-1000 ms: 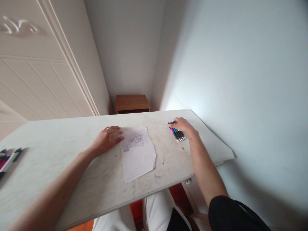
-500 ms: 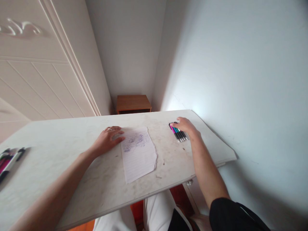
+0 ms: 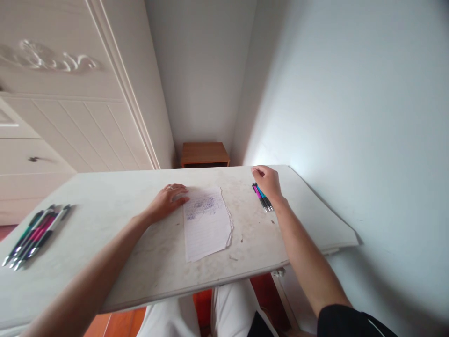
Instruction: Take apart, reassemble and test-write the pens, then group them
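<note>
My left hand (image 3: 169,201) lies on the tabletop at the left edge of a torn sheet of lined paper (image 3: 206,239), fingers stretched out and a ring on one of them. Dense blue-purple scribble covers the upper part of the sheet. On the right, my right hand (image 3: 268,181) is closed, its fingers curled inward, just over a small row of pens (image 3: 263,200) with purple and blue barrels and black grips. The hand hides part of that row. Whether anything is inside the curled fingers cannot be seen.
At the left of the white table (image 3: 147,276) lies a second group of several pens (image 3: 37,236). A wooden stand (image 3: 205,152) is beyond the far edge. A white cabinet (image 3: 87,121) rises on the left, and a pale wall (image 3: 351,117) borders the right.
My right hand has curled its fingers and come away from the tops of the pens. The view has shifted left, bringing more of the left pens into sight. My left hand stays by the paper.
</note>
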